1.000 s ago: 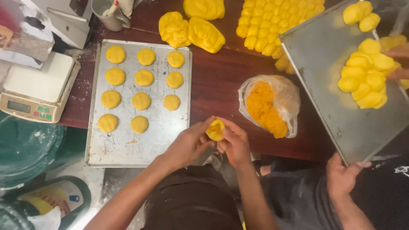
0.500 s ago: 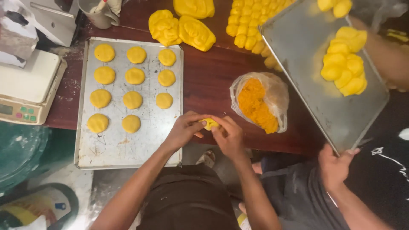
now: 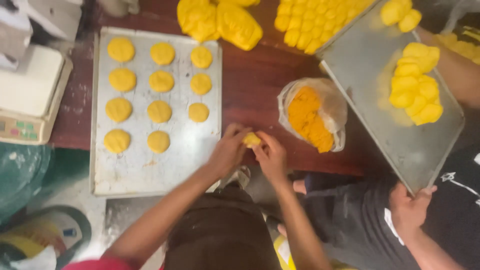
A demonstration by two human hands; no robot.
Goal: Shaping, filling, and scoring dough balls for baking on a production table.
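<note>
My left hand and my right hand meet at the near edge of the dark wooden table, both pinched around one small yellow dough piece. To the left lies a floured metal baking tray with several flat round yellow dough discs set in rows. Right of my hands sits an open plastic bag of orange filling.
Another person's hand tilts a second metal tray holding several yellow dough balls. More dough balls and larger dough lumps lie at the table's far side. A white kitchen scale stands at the left, with a green tub below it.
My hands stay together working the dough piece, which now shows less between my fingers. The other person's tray has shifted, and the dough balls on it have moved.
</note>
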